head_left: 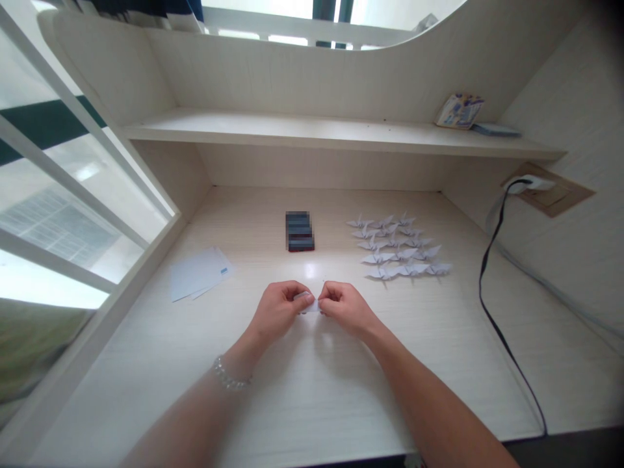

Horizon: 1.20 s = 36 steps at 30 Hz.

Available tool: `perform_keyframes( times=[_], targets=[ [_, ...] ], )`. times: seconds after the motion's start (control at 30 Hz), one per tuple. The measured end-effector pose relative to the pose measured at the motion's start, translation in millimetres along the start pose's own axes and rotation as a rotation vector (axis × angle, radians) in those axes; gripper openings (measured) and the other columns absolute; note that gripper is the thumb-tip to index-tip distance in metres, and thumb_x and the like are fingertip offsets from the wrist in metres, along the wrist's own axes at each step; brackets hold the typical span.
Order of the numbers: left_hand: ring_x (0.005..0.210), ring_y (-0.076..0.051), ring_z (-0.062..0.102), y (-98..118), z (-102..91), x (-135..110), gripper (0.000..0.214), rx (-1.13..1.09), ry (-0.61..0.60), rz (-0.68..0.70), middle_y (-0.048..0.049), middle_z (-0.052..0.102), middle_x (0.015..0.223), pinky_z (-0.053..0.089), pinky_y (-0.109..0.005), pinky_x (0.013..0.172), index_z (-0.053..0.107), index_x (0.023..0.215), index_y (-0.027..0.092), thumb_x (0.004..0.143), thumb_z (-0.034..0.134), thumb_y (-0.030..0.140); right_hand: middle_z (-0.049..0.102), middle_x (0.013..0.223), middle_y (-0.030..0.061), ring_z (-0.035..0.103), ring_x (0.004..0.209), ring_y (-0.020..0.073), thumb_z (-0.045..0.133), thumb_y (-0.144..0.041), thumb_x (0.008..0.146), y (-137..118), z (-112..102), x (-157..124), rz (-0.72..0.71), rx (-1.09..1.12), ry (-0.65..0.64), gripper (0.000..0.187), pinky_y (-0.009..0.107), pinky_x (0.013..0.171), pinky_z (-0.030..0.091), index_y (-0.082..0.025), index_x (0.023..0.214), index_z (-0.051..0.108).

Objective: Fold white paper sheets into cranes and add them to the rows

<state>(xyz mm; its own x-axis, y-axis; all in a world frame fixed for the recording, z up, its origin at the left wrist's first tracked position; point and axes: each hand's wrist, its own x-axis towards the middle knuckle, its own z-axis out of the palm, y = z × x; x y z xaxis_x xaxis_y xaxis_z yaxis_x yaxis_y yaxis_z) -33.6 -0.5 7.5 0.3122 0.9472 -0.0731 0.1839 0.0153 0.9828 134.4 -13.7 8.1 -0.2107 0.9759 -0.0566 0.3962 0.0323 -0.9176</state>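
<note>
A small folded piece of white paper (312, 304) is held between my two hands over the middle of the desk. My left hand (285, 305) pinches its left part between thumb and fingers. On the opposite edge, my right hand (344, 307) grips the paper with thumb and forefinger. The fingers cover most of the paper, so its exact shape is hidden. Several white paper cranes (400, 250) stand in rows to the right, beyond my right hand. To the left lie flat white paper sheets (197, 273), overlapping, one with a small blue mark.
A dark, pixelated phone-like object (299, 231) lies behind my hands. At the right, a black cable (482, 279) runs from a wall socket (550, 188) down across the desk. A shelf (292, 127) spans the back, holding a small colourful box (459, 110). White rails (92, 130) border the left.
</note>
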Motion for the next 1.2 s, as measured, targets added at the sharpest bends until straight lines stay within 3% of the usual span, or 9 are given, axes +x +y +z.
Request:
perform_keyframes(
  times=[0.2,0.33,0.5,0.63,0.83,1.0,1.2],
  targets=[
    [0.055,-0.01,0.048,0.3,-14.3,3.9,0.02,-0.093,0.061,-0.025,-0.0013,0.057,0.059,0.038,-0.023,0.053,0.063,0.07,0.012,0.07,0.064,0.031,0.05,0.054,-0.004,0.043,0.053,0.0096,0.05,-0.014,0.065,7.1,-3.1,1.0,0.021,0.062,-0.009,0.007,0.021,0.048,0.031,-0.017,0.059,0.052],
    [0.055,-0.01,0.049,0.5,-23.4,5.3,0.02,-0.086,0.189,-0.009,-0.0016,0.059,0.06,0.038,-0.023,0.053,0.062,0.072,0.012,0.07,0.065,0.032,0.052,0.055,-0.0029,0.045,0.054,0.0104,0.05,-0.015,0.066,9.0,-11.4,2.4,0.003,0.107,0.047,0.008,0.022,0.051,0.034,-0.016,0.06,0.053],
    [0.058,-0.011,0.05,3.6,-8.8,0.0,0.017,0.018,0.051,0.042,-0.001,0.059,0.063,0.039,-0.022,0.056,0.063,0.072,0.014,0.074,0.061,0.031,0.057,0.063,-0.0008,0.05,0.06,0.0117,0.052,-0.025,0.073,0.8,-7.4,1.1,-0.034,0.145,0.024,0.011,0.023,0.055,0.037,-0.016,0.07,0.059],
    [0.058,-0.01,0.049,2.8,3.8,-4.1,0.018,0.078,0.013,0.057,-0.0002,0.058,0.063,0.037,-0.021,0.054,0.063,0.069,0.015,0.074,0.06,0.032,0.054,0.061,-0.0025,0.047,0.059,0.0102,0.051,-0.019,0.071,-5.7,0.3,-1.6,-0.062,0.052,0.011,0.009,0.022,0.053,0.035,-0.016,0.065,0.057],
    [0.057,-0.011,0.05,-1.5,-1.8,1.3,0.017,-0.023,0.08,0.011,-0.0015,0.059,0.061,0.039,-0.022,0.054,0.063,0.071,0.013,0.072,0.062,0.03,0.045,0.051,-0.0051,0.039,0.052,0.0088,0.05,-0.013,0.065,-1.3,-5.2,-0.2,-0.02,0.016,0.028,0.009,0.021,0.047,0.028,-0.016,0.056,0.052],
    [0.056,-0.011,0.051,0.0,-11.8,3.7,0.02,-0.112,0.238,0.014,-0.0021,0.06,0.063,0.041,-0.022,0.053,0.062,0.073,0.013,0.071,0.064,0.033,0.053,0.057,-0.0024,0.046,0.055,0.0106,0.051,-0.014,0.068,4.8,-10.8,2.3,-0.021,0.173,0.071,0.009,0.023,0.052,0.034,-0.016,0.06,0.055],
    [0.064,-0.014,0.056,-2.2,-0.3,0.4,0.022,-0.076,0.158,0.056,-0.0046,0.063,0.069,0.044,-0.024,0.058,0.062,0.078,0.014,0.075,0.059,0.035,0.057,0.064,-0.0002,0.052,0.06,0.0119,0.058,-0.03,0.075,1.4,1.5,4.0,-0.029,0.38,0.084,0.014,0.024,0.057,0.04,-0.016,0.075,0.058]
  ],
)
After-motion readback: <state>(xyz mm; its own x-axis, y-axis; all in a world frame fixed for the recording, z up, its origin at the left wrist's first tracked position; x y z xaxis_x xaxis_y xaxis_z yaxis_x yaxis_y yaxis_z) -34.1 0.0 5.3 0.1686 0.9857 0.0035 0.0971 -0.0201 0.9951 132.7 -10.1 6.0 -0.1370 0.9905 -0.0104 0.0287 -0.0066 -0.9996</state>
